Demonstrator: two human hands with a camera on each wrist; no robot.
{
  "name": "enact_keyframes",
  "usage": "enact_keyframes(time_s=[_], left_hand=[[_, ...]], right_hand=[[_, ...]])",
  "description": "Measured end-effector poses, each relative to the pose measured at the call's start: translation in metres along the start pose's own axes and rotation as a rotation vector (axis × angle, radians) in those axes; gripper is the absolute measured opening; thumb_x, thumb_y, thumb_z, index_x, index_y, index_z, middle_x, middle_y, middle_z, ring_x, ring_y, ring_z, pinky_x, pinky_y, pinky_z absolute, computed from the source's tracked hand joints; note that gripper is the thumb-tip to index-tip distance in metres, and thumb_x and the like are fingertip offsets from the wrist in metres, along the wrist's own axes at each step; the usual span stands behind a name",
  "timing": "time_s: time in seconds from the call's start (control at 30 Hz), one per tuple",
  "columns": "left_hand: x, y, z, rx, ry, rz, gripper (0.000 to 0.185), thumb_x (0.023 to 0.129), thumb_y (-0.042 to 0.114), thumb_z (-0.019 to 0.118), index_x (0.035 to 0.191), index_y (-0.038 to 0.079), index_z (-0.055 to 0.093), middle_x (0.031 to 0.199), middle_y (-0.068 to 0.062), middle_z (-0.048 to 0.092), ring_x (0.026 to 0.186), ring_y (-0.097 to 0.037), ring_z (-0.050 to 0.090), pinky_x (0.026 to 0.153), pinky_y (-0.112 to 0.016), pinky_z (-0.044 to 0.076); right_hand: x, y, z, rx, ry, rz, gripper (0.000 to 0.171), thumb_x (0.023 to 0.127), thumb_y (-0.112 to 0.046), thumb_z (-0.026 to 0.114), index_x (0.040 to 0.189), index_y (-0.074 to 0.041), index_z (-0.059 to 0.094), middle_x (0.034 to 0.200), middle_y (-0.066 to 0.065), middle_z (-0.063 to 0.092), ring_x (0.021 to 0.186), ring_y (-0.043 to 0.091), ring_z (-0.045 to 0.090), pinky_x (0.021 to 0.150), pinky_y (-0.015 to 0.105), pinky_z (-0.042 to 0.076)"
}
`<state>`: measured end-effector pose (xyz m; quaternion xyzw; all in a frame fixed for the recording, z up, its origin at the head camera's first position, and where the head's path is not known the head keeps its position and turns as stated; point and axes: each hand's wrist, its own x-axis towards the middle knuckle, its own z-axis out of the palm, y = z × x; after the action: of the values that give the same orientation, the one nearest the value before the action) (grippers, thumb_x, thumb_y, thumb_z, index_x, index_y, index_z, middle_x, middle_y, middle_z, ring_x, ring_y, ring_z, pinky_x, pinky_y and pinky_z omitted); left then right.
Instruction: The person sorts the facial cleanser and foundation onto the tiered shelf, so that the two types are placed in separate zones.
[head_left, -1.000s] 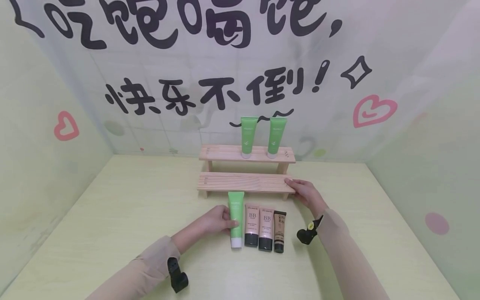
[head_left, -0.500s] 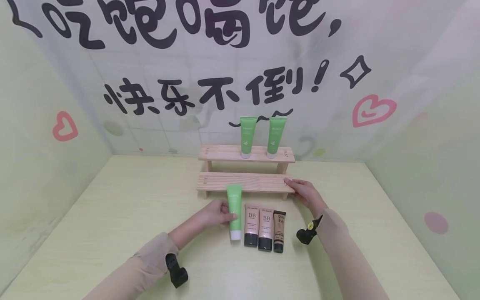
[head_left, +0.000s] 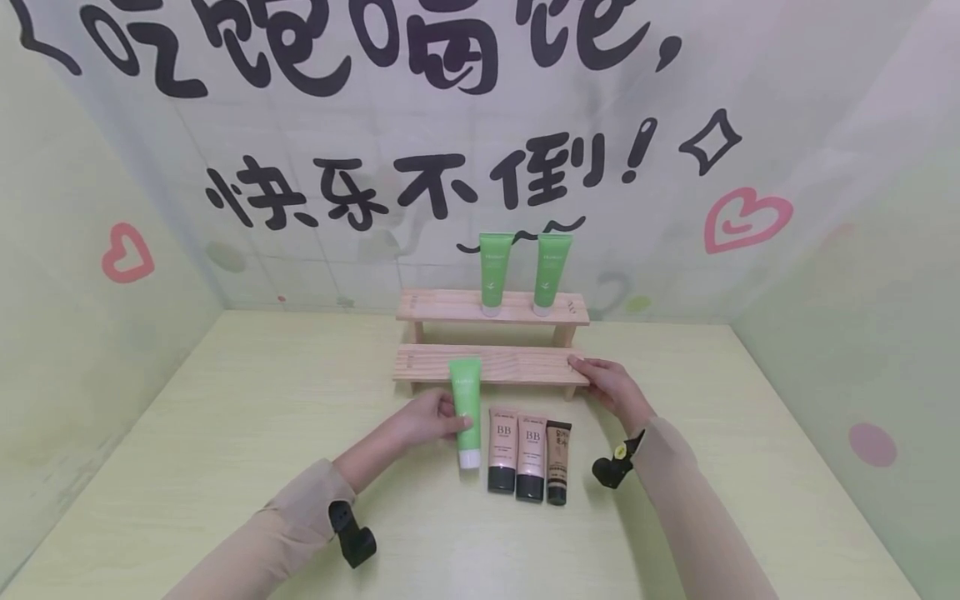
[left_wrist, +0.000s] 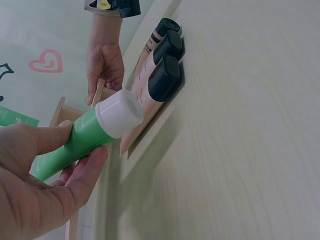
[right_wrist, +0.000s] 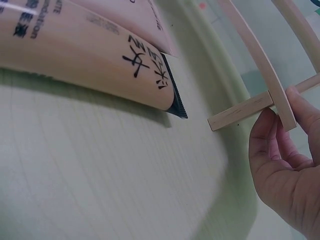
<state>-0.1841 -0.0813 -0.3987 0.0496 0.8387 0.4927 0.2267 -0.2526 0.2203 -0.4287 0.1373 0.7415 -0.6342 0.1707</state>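
- My left hand (head_left: 431, 417) holds a slim green tube (head_left: 467, 408), thumb laid over it and fingers bent underneath.
- That tube slants, white cap (head_left: 469, 459) toward me; its flat end overlaps the lower shelf (head_left: 525, 365) in the head view, and I cannot tell whether they touch. It looks raised off the table (head_left: 285, 500).
- My right hand (head_left: 617, 388) pinches the right end of the lower shelf, thumb on top, fingers below.
- On the upper shelf (head_left: 442, 307) behind, one standing tube (head_left: 494, 271) and a second standing tube (head_left: 552, 271), both green, rest upright on their caps, apart from each other, toward the right.
- In front of the lower shelf lie, side by side, a left pink BB tube (head_left: 503, 450), a right pink BB tube (head_left: 532, 458) and a smaller brown tube (head_left: 558, 458), dark caps toward me.
- The left pink one is just beside the tube I hold.
- Large black lettering (head_left: 438, 179) covers the back wall (head_left: 300, 267).
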Motion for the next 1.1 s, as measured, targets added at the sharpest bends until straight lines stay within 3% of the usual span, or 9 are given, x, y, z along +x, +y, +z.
enact_keyframes(time_s=[0.2, 0.63, 1.1], left_hand=[[0.001, 0.004, -0.003, -0.012, 0.018, 0.008, 0.043, 0.080, 0.017, 0.068, 0.113, -0.005, 0.050, 0.094, -0.013, 0.059, 0.078, -0.018, 0.061, 0.074, -0.030, 0.055], [0.006, 0.009, -0.012, 0.002, 0.069, 0.013, 0.047, 0.081, 0.015, 0.066, 0.117, -0.007, 0.046, 0.097, -0.013, 0.058, 0.080, -0.019, 0.060, 0.074, -0.029, 0.055], [0.014, 0.021, -0.030, 0.057, 0.129, 0.030, 0.047, 0.081, 0.017, 0.067, 0.119, -0.001, 0.046, 0.100, -0.012, 0.055, 0.089, -0.020, 0.055, 0.075, -0.027, 0.053]], right_hand=[[0.000, 0.000, 0.000, 0.009, 0.011, 0.001, 0.062, 0.092, -0.032, 0.052, 0.135, 0.009, 0.033, 0.127, 0.016, 0.049, 0.093, 0.006, 0.055, 0.107, 0.036, 0.037], [0.000, 0.001, 0.000, 0.031, -0.008, -0.008, 0.064, 0.092, -0.032, 0.052, 0.135, 0.010, 0.031, 0.137, 0.023, 0.041, 0.108, 0.015, 0.053, 0.108, 0.038, 0.036], [-0.001, -0.001, -0.001, 0.056, 0.007, 0.020, 0.063, 0.092, -0.033, 0.052, 0.136, 0.008, 0.032, 0.138, 0.021, 0.040, 0.116, 0.021, 0.049, 0.109, 0.038, 0.034]])
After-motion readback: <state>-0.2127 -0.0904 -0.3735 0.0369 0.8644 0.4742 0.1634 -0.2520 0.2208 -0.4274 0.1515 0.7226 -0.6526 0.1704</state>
